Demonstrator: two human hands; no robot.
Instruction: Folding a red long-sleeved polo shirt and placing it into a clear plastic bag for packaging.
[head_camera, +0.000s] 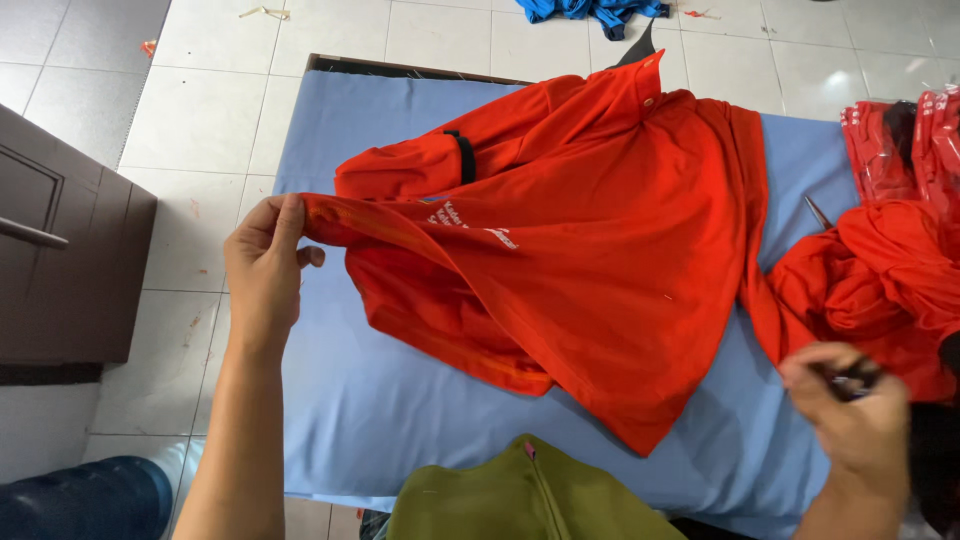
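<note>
Head view: both hands on red shirt

Left hand (265, 265) raised, fingers pinched shut on the hem of the red shirt (590, 250) spread on a blue pad (400, 420). Right hand (850, 415) low, closed around a small dark tool (850, 378). Bagged red shirts (890, 145) stacked far right, on the pad edge

Right hand (850, 415) is motion-blurred; the small dark thing (848, 378) in its fingers (815, 375) can't be identified. Left fingers' (290, 215) tips are hidden behind the red shirt (600, 250) fold. Red pile (890, 280) beyond the right fingers is cut by the frame edge. Blue cloth (590, 10) at the far side is cropped. Bench (350, 400) surface under the shirt is hidden.
</note>
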